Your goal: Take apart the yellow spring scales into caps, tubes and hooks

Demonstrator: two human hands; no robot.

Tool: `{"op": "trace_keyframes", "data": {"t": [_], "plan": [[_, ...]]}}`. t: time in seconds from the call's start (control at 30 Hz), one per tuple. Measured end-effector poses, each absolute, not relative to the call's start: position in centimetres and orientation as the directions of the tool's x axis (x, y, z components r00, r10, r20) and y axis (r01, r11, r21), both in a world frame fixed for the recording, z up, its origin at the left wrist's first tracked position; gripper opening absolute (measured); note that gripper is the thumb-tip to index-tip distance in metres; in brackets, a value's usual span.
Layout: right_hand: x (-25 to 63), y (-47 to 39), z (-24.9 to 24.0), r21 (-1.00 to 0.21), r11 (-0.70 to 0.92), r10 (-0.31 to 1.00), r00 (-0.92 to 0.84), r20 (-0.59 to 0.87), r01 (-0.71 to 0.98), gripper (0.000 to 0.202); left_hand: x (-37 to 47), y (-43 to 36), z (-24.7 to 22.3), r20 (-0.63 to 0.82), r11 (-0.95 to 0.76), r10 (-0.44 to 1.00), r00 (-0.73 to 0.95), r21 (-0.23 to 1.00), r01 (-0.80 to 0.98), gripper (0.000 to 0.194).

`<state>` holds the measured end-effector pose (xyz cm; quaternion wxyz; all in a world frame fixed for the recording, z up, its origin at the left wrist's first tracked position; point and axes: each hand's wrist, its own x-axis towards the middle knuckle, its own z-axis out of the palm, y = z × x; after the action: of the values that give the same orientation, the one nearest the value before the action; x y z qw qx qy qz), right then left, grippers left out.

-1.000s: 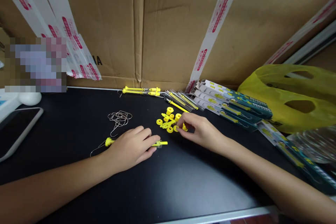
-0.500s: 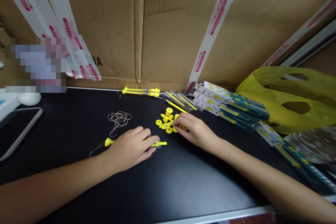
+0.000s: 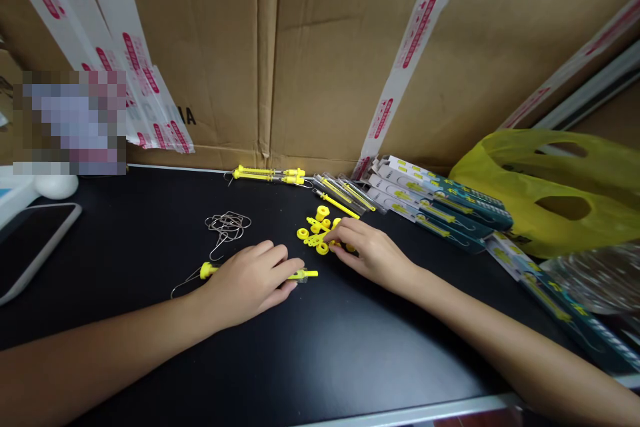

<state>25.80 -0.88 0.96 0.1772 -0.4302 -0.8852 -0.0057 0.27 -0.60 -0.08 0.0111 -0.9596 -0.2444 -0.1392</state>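
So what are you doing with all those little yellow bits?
A person sits at a black table. Their left hand presses a thin yellow tool with a wire hook flat on the table. Their right hand reaches into a small pile of yellow plastic pieces, fingers touching them. A tangle of wire hooks lies nearby, and packaged tools are stacked to the right beside a yellow bag.

Both forearms reach forward, low and nearly flat. The left hand [image 3: 250, 280] lies palm down with fingers curled; the right hand [image 3: 367, 250] pinches with its fingertips.
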Motion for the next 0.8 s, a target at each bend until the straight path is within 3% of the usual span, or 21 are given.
{"op": "trace_keyframes", "data": {"t": [0.2, 0.37, 0.6, 0.8], "plan": [[25.0, -2.1, 1.6, -0.206, 0.668, 0.731, -0.577, 0.365, 0.716, 0.013, 0.2, -0.7, -0.2, 0.307, -0.878, 0.469, 0.828, 0.065, 0.473, 0.023], [23.2, -3.9, 1.2, -0.290, 0.727, 0.686, -0.655, 0.316, 0.622, 0.032, 0.2, -0.8, -0.3, 0.370, -0.892, 0.438, 0.819, 0.064, 0.448, 0.020], [22.3, -4.2, 0.2, -0.521, 0.620, 0.773, -0.573, 0.274, 0.587, 0.013, 0.0, -0.8, -0.5, 0.383, -0.912, 0.398, 0.833, 0.070, 0.404, 0.018], [22.8, -3.4, 0.6, -0.734, 0.466, 0.872, -0.399, 0.284, 0.494, 0.011, 0.1, -0.7, -0.4, 0.382, -0.840, 0.529, 0.757, 0.113, 0.530, 0.026]]}}
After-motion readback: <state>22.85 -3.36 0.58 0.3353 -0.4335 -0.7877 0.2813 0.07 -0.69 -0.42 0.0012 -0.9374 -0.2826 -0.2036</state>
